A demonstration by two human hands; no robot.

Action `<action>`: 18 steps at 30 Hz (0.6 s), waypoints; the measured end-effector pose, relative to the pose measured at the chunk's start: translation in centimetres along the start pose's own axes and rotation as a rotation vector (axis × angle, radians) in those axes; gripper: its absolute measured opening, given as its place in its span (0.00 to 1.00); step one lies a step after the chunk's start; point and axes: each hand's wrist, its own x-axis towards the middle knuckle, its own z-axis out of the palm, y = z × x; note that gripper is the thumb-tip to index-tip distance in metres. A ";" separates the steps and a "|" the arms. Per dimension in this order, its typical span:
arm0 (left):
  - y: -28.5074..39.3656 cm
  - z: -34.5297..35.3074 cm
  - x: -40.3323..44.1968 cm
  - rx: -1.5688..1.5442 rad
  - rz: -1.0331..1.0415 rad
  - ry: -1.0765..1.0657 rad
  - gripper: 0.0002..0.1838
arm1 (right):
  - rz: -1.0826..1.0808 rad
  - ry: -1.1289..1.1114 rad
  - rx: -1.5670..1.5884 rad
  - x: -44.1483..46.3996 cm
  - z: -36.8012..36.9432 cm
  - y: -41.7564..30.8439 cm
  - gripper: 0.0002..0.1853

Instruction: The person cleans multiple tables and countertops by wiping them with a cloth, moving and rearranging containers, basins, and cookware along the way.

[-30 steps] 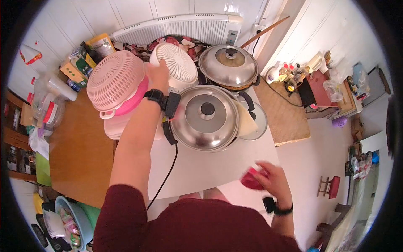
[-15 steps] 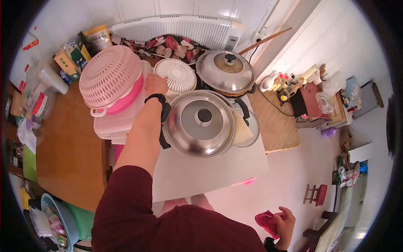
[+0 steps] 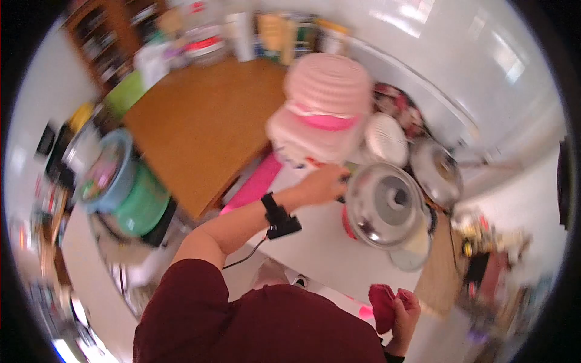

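Note:
My left hand reaches over the white table, near the handle on the left side of a lidded steel pot. Its fingers are blurred, and whether they touch the handle cannot be made out. At the lower right my right hand is closed on a dark red cloth. A pink basket sits upturned over a bright pink one, on a pale pink container. Beside them stands a white slotted basket.
Another lidded pan stands behind the steel pot. A brown wooden table adjoins on the left, with boxes and jars along its back. Blue and green tubs are at the far left. Bottles stand at the right.
The view has swung left, so the tables appear further right. My left hand has moved from the white slotted basket to beside the steel pot. My right hand still holds the red cloth.

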 end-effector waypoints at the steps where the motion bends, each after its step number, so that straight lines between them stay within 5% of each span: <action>1: 0.7 -0.1 -3.7 -0.020 -0.036 -0.001 0.15 | -0.067 -0.116 -0.011 2.1 1.0 0.6 0.12; 3: 2.5 -1.2 -10.1 -0.079 -0.165 -0.265 0.13 | -0.079 -0.329 0.109 4.2 4.9 0.7 0.09; 7: 7.8 -2.7 -19.5 -0.366 -0.498 -0.313 0.16 | -0.048 -0.733 0.322 5.0 15.2 -0.3 0.04; 12: 9.7 -2.3 -28.0 -0.276 -0.660 -0.032 0.22 | -0.137 -1.121 0.173 -0.7 25.5 -1.5 0.03; 14: 9.6 -2.1 -31.6 -0.431 -0.785 0.354 0.22 | -0.436 -1.330 0.034 -3.2 28.3 -2.2 0.04; 16: 11.1 -3.7 -35.0 -0.394 -0.834 0.447 0.19 | -0.416 -1.396 -0.026 -5.5 31.0 -2.0 0.05; 18: 12.0 -4.8 -38.6 -0.567 -0.937 0.674 0.14 | -0.632 -1.445 -0.065 -8.5 34.0 -2.2 0.05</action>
